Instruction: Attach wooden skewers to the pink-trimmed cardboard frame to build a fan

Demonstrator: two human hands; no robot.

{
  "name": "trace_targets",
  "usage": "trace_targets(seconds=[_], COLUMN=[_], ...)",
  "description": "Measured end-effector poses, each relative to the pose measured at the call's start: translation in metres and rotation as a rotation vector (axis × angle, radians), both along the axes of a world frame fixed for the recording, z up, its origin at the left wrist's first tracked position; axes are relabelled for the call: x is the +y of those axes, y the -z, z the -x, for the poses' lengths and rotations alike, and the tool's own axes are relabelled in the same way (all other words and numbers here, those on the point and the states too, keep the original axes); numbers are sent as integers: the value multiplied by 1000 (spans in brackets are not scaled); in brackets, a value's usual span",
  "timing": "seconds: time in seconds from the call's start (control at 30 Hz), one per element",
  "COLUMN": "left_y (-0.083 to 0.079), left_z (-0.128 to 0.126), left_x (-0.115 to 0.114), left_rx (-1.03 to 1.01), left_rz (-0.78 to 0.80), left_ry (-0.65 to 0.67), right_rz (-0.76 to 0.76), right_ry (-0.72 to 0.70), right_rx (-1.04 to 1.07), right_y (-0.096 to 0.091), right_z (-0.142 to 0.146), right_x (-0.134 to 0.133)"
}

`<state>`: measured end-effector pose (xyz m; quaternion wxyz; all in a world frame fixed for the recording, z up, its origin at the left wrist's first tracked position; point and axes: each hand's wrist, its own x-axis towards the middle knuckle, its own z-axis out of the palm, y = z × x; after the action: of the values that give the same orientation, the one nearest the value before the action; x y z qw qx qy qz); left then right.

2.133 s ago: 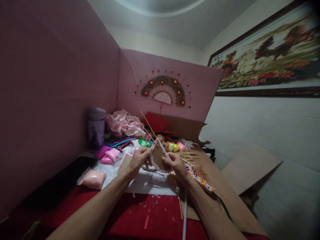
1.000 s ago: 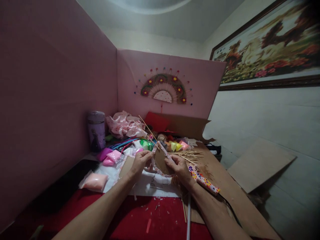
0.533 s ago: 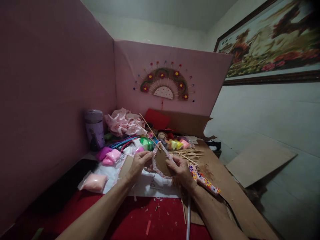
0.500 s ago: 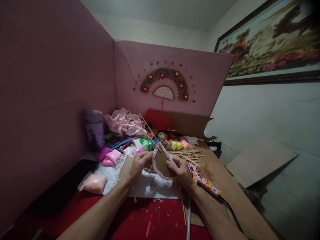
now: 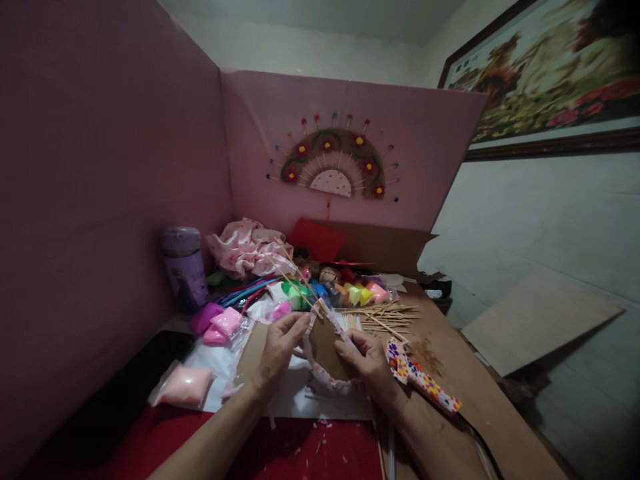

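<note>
Between my two hands is a brown cardboard piece (image 5: 327, 348) with pale printed fabric folded round its edge. Two thin wooden sticks (image 5: 299, 277) slant up and left from its top corner. My left hand (image 5: 281, 343) pinches the left edge near that corner. On the right edge, my right hand (image 5: 367, 357) grips with thumb and fingers. A second fabric-edged cardboard piece (image 5: 253, 357) lies flat on white paper, partly behind my left hand. Right of my right hand rests a flower-patterned glue gun (image 5: 425, 383) with a black cord.
Loose wooden sticks (image 5: 390, 317) lie behind my right hand. Bagged coloured clay (image 5: 295, 293), crumpled pink fabric (image 5: 247, 247) and a purple tumbler (image 5: 184, 270) stand at the back. A bag of peach clay (image 5: 183, 387) sits left. A decorated fan (image 5: 335, 157) hangs on the pink panel.
The view has shifted slightly, so the held cardboard appears a little lower. Both hands keep their grip on the cardboard, which is turned a little flatter.
</note>
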<state>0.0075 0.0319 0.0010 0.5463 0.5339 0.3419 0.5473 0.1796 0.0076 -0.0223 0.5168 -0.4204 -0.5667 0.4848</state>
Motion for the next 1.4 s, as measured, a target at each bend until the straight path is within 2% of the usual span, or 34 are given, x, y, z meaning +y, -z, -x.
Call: trace_targets(seconds=[0.13, 0.33, 0.6, 1.4], left_y=[-8, -6, -2, -6], left_z=[0, 2, 5, 2], left_x=[0, 3, 7, 4], left_rx=[-110, -48, -38, -73], left_rz=[78, -20, -88, -92], left_ry=[-89, -142, -159, -163], right_rz=[-3, 21, 32, 29], right_ry=[-29, -45, -24, -52], right_rx=[-72, -78, -92, -120], right_y=[1, 4, 3, 14], right_z=[2, 2, 4, 4], right_x=[-2, -4, -4, 0])
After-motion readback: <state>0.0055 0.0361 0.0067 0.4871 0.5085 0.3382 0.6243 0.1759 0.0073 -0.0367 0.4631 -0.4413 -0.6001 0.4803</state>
